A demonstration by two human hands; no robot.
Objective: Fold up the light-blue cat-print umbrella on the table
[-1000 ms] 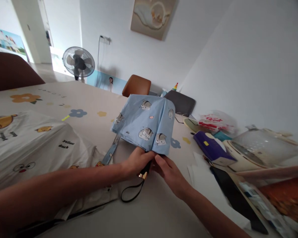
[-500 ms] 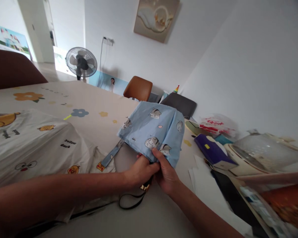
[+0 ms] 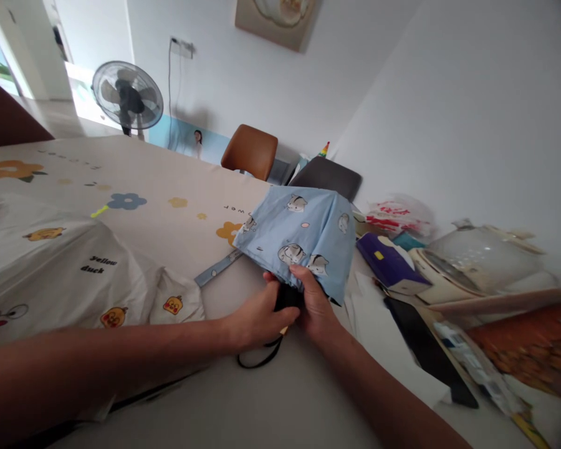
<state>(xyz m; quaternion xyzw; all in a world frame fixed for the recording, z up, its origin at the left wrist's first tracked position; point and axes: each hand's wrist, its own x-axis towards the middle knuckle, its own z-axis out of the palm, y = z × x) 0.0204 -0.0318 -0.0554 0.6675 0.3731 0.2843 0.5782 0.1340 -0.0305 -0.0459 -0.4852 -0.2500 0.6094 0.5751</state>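
A folding umbrella [image 3: 299, 234] with light blue, cat-printed cloth is held up in front of me, its canopy loosely gathered. My left hand [image 3: 259, 312] is closed round its black handle, and a black wrist loop [image 3: 262, 362] hangs below. My right hand [image 3: 315, 302] grips the lower edge of the cloth beside the handle, thumb on the fabric. A blue tie strap [image 3: 217, 269] dangles from the left side of the canopy. To the left, a second umbrella [image 3: 70, 268], white with yellow duck prints, lies loosely spread on the table.
The table [image 3: 168, 181] has a flower-printed cover. Along its right side are a purple box [image 3: 393, 265], a lidded pot [image 3: 477, 255], a plastic bag [image 3: 397, 215], a black flat object [image 3: 430, 349] and papers. Beyond stand chairs [image 3: 250, 151] and a fan [image 3: 127, 96].
The view has shifted slightly, so the surroundings sit higher and further left. More of the black handle shows between my hands. Both hands keep their hold on the blue umbrella.
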